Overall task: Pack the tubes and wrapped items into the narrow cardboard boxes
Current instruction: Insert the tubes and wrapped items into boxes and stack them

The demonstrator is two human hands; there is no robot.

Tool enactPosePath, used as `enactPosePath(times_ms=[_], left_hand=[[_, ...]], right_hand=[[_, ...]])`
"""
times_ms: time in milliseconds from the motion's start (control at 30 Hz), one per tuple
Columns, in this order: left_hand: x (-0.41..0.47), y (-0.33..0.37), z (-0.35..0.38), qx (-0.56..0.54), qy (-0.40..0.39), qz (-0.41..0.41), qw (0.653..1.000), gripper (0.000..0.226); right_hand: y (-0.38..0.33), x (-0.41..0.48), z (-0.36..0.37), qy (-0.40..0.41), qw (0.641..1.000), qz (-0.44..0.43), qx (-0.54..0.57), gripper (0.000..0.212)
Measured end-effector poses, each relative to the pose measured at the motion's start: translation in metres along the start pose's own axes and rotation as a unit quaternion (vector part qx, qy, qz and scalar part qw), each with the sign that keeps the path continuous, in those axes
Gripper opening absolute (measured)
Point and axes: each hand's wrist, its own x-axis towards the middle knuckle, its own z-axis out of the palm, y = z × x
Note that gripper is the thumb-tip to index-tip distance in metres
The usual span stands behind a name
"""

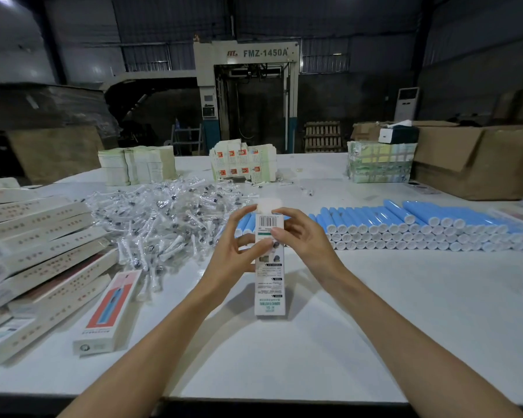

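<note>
- narrow cardboard box [269, 292] stands upright in the middle of the white desk [375, 312], right in front of the person. its bottom end seems to rest on the desk.
- the side of the box that faces us has a bar code near the top and small print lower down.
- the white top flap [268, 205] sticks up, so the top end is not closed.
- the left grip [239, 248] holds the box on its left side. the fingers curl round the edge and the thumb presses on the front.
- the right grip [302, 239] holds the box near the top on its right side. its thumb is on the front, just under the bar code.
- the blue tubes [405, 224] lie in neat rows on the desk, behind the box and off to the right, with their white caps toward us.
- the wrapped items [169, 218] lie in a big messy heap to the left, behind the left grip.
- many long boxes [37, 251] lie piled at the left edge of the desk. one box with a red picture [109, 315] lies beside the pile.
- stacks of flat boxes [243, 161] sit at the far side of the desk.
- a big brown carton [477, 158] sits at the far right.
- a tall machine [248, 86] stands behind the desk.
</note>
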Motion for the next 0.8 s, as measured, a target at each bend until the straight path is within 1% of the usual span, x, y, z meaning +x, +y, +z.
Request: enactPosePath(times_ms=[133,300,500,600,700,733,800], left_hand=[[-0.001,0.001,0.001,0.003,-0.009,-0.004,1.000,0.070],[-0.003,0.002,0.001,0.003,-0.009,-0.018,1.000,0.053],[-0.005,0.004,-0.002,0.013,-0.011,-0.032,0.999,0.053],[-0.006,0.005,-0.002,0.011,-0.012,-0.039,0.999,0.055],[-0.006,0.005,0.001,0.008,-0.034,-0.045,0.998,0.054],[-0.006,0.005,0.003,0.008,-0.041,-0.049,0.998,0.054],[-0.006,0.003,0.004,0.009,-0.054,-0.053,0.997,0.054]], right_hand=[[-0.003,-0.002,-0.006,-0.011,1.000,0.005,0.007,0.029],[-0.005,-0.004,-0.008,-0.047,0.999,0.001,-0.017,0.020],[-0.005,-0.004,-0.010,-0.073,0.996,0.020,-0.045,0.020],[-0.008,-0.004,-0.011,-0.047,0.998,0.024,-0.041,0.020],[-0.012,-0.001,-0.017,0.028,0.999,0.039,0.008,0.022],[-0.011,-0.001,-0.020,0.043,0.998,0.044,0.007,0.022],[-0.010,0.001,-0.024,0.037,0.998,0.045,-0.029,0.020]])
